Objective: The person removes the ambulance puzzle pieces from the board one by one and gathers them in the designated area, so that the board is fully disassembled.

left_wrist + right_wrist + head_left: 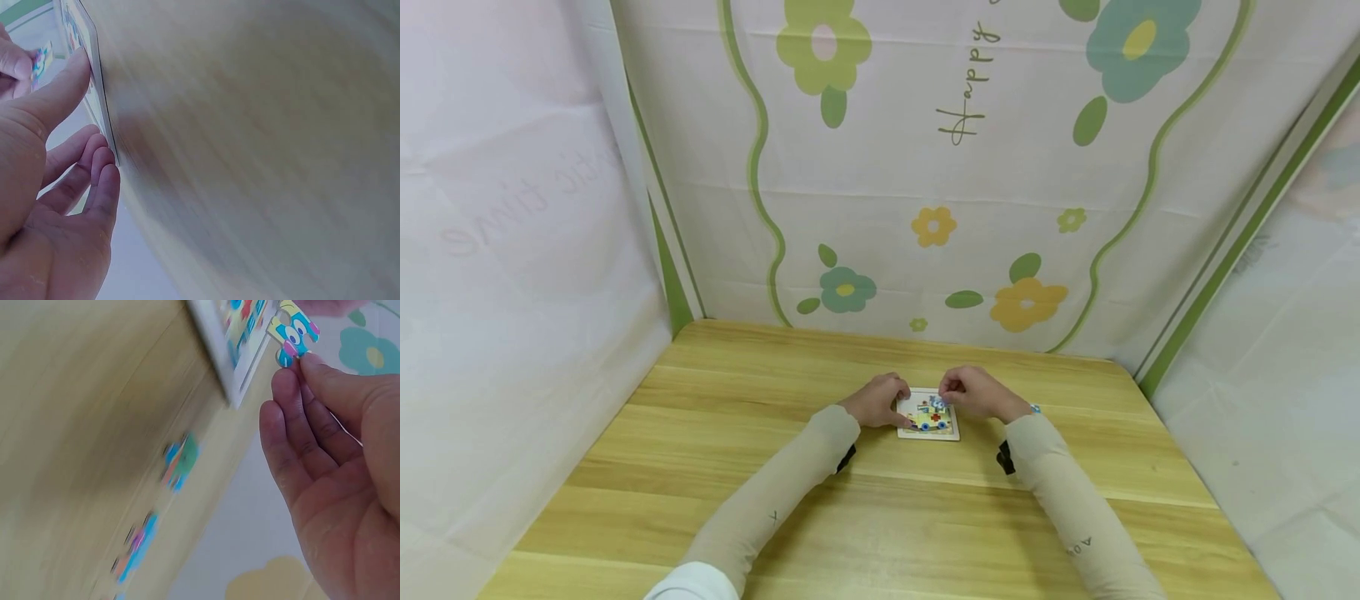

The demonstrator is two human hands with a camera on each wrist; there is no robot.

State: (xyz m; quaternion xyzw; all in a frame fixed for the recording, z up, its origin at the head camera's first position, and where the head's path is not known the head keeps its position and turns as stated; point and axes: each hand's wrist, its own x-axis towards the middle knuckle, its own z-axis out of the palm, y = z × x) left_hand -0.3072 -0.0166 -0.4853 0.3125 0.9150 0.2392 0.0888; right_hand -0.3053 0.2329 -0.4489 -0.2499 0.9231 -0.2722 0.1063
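A small white-bordered jigsaw board (928,435) lies flat on the table, its picture a yellow vehicle with blue wheels and a red cross. My left hand (876,402) holds the board at its left side, the thumb (72,78) on its face and the other fingertips at its edge. Above the board's far right part, my right hand (976,392) pinches a jigsaw piece (294,334) between thumb and fingertips. Cartoon eyes on blue and yellow show on that piece. Whether it touches the board cannot be told.
To the right of the board, loose jigsaw pieces lie on the wooden table (865,517), among them a green and blue piece (182,459) and a blue and pink piece (136,547). My right wrist mostly covers them in the head view. A flowered cloth (865,167) hangs behind.
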